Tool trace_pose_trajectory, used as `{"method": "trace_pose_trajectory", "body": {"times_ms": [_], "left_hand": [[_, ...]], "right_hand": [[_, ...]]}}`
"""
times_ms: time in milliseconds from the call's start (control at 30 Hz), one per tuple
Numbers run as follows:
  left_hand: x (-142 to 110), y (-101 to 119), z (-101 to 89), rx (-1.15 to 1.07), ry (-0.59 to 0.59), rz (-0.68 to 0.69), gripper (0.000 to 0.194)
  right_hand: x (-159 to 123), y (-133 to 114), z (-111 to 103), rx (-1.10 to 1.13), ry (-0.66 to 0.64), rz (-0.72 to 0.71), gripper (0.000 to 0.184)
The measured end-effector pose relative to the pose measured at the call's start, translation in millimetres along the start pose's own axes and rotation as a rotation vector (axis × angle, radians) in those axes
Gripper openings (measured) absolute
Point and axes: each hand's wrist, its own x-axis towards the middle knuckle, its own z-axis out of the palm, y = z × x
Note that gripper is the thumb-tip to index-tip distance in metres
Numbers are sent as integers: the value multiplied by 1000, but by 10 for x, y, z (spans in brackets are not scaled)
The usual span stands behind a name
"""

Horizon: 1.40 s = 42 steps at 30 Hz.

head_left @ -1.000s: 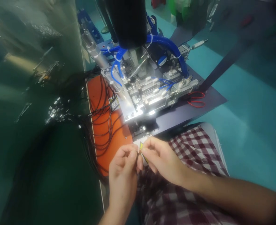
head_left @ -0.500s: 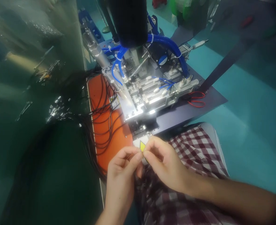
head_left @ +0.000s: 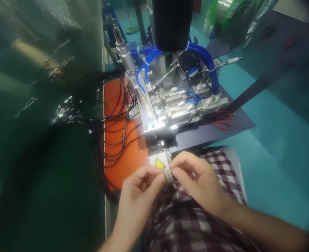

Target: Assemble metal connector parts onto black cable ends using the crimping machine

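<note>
Head view. The left hand point(head_left: 142, 189) and the right hand point(head_left: 200, 180) are meeting near the person's lap, tips almost touching. Left thumb and forefinger are pressing together in a pinch, with no gap showing, gripping one end of a tiny thin piece point(head_left: 167, 172); right thumb and forefinger are pinching closely at its other end. The remaining fingers are curling loosely on both sides. The piece is lying across the narrow gap between the two pinches, too small to identify.

Just beyond the fingertips, a white sign point(head_left: 166, 160) is showing a yellow arrow point(head_left: 158, 163), partly covered by the hands. Checked cloth point(head_left: 193, 224) is covering the lap below.

Farther off, a metal machine point(head_left: 167, 110) is standing with blue hoses point(head_left: 205, 54) arching over it. To its left, black cables point(head_left: 124, 136) are running across an orange board point(head_left: 133, 162). To its right, red loops point(head_left: 222, 120) are lying on a dark plate point(head_left: 238, 122). At far left, small shiny bits point(head_left: 65, 111) are lying scattered on a dark green tabletop point(head_left: 52, 196).
</note>
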Motion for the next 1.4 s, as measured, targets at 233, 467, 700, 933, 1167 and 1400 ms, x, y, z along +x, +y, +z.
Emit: {"method": "trace_pose_trajectory", "body": {"times_ms": [233,467,700,933,1167,1400], "left_hand": [[-14,-27,6,-18,-15,0,20],[-47,-43,-20,6,-13,27,18],[-101,22,-19,74,-48,116,14],[-116,10,-29,104,-108,135,14],[-127,17,-76,157,-162,213,11],[-135,16,-157,258,-335,240,7]], "right_hand": [[-34,20,110,116,-28,106,12],[-23,9,52,164,-165,256,10],[43,-67,-91,49,-203,110,3],[43,-18,-52,246,-284,276,7],[92,69,-93,521,-443,490,5],[209,12,-239,315,-655,427,3]]}}
